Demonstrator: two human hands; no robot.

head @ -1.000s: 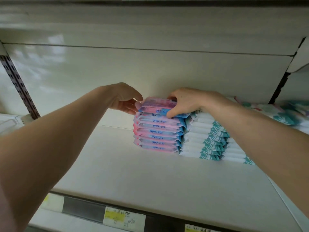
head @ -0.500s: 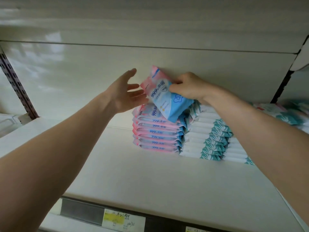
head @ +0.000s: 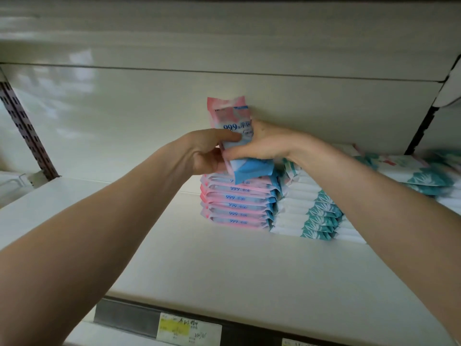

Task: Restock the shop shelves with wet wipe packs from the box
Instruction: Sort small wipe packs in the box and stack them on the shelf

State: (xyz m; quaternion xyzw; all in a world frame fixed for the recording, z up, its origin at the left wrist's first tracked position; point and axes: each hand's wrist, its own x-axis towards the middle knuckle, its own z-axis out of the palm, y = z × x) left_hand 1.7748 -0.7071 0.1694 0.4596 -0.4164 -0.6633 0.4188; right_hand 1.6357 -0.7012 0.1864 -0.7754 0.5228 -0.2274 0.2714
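A pink-and-blue wet wipe pack (head: 230,121) is held nearly upright just above the pink stack (head: 237,203), close to the back panel (head: 149,116), pink end up. It is pinched from the left between the thumb and fingers of the left hand (head: 207,153) and gripped from the right by the right hand (head: 264,143), whose fingers are curled round its middle. The pink stack is set on the shelf (head: 224,265), touching a white-and-teal stack (head: 306,216) on its right; price labels (head: 188,329) are fixed along the front edge.

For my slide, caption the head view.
Left hand and right hand hold a pink wipe pack upright above the pink stack on the shelf.
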